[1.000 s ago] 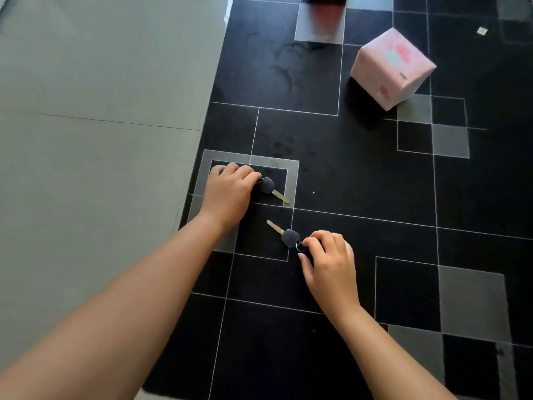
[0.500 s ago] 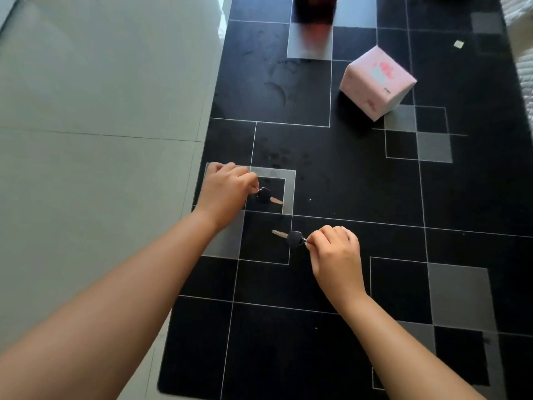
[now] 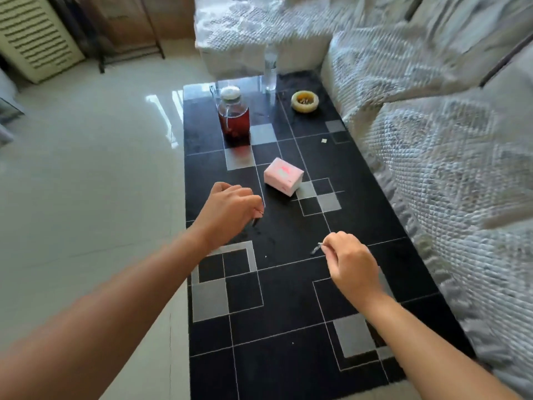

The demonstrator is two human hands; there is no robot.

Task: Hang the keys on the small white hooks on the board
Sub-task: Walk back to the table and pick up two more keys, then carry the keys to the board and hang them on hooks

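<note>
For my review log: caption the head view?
Both hands lift keys above the black table.

we have one view only, from the head, looking forward and steeply down along both forearms onto the dark tiled worktop [image 3: 288,284]. it sits close above the left grip [image 3: 230,215] and right grip [image 3: 349,264]; beyond them the far worktop end, pale floor [image 3: 86,197] left, covered sofa [image 3: 447,168] right, all motion-blurred.

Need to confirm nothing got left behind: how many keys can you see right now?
2, both blurred and mostly hidden: one small dark-headed key pinched in the left hand, one in the right hand, above the black glass table.
</note>
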